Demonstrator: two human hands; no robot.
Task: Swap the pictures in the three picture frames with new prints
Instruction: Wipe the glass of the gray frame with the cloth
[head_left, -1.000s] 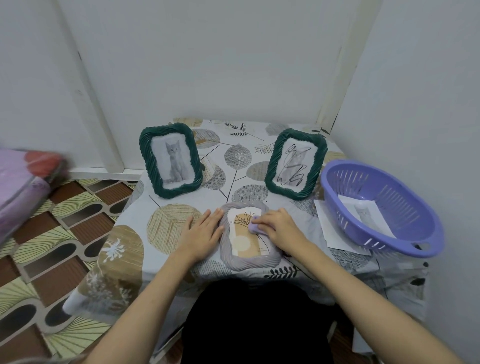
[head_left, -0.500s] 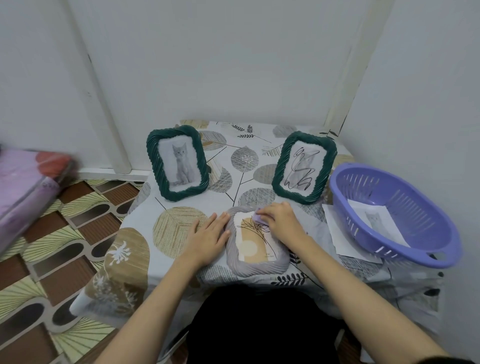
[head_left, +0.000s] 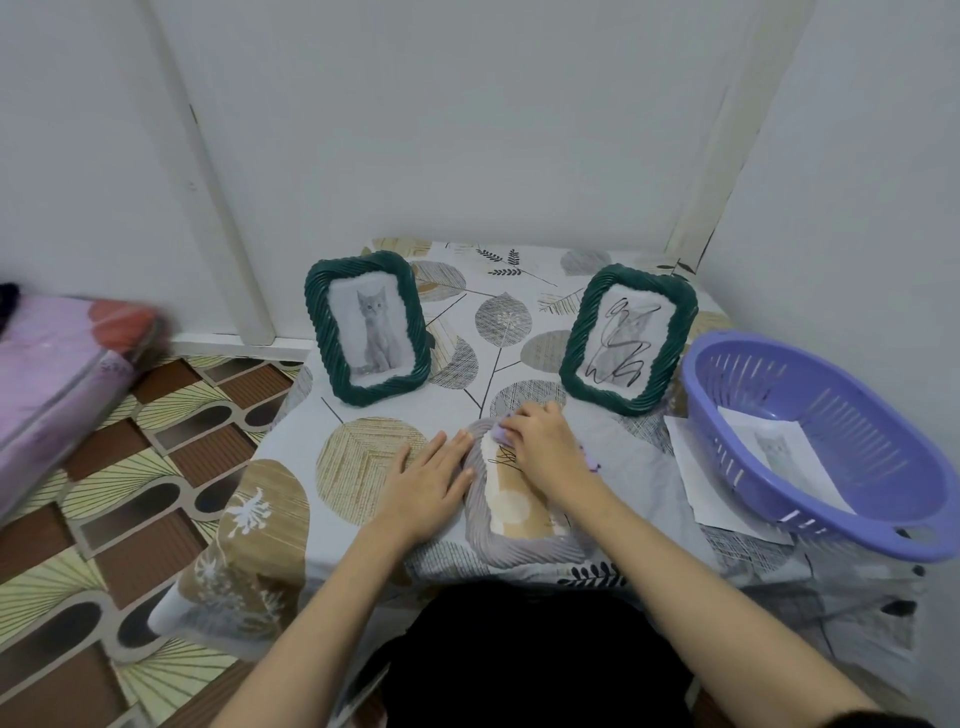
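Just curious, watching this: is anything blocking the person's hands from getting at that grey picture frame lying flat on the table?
Nothing visible. The left hand rests flat against the grey frame, and the right hand presses a small purple cloth on its top.

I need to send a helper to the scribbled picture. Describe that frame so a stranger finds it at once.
Start at the purple basket on the table's right side. Just left of it, towards the wall, stands a dark green frame. Unlike the other green frame, which shows a clean grey kitten, its cat print is covered in black scribbles.
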